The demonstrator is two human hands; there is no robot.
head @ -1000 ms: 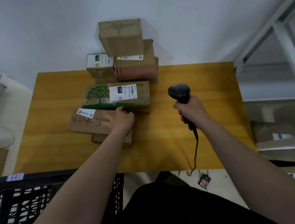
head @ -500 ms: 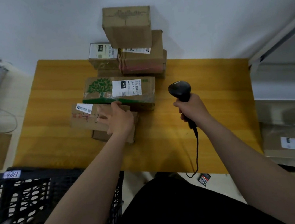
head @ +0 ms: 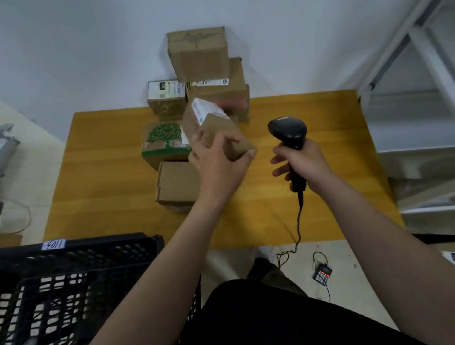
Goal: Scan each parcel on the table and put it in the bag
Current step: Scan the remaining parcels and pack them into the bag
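Observation:
My left hand [head: 218, 165] grips a flat brown cardboard parcel [head: 214, 125] with a white label, lifted and tilted above the table. My right hand [head: 304, 163] holds a black barcode scanner [head: 288, 131] just right of the parcel, its head level with it. Below the lifted parcel a plain brown box [head: 177, 182] lies on the wooden table [head: 106, 173]. Behind it sits a box printed with a green tree [head: 163, 141]. At the table's back edge stands a stack of several more cardboard boxes [head: 201, 58].
A black plastic lattice crate [head: 48, 289] with a small white tag stands at the lower left, next to the table's front edge. The scanner cable [head: 297, 235] hangs off the front to a small device on the floor. White metal shelving [head: 422, 62] is at the right.
My left hand has picked the flat labelled parcel up off the plain box and tilted it toward the scanner. My right hand with the scanner stays in about the same place.

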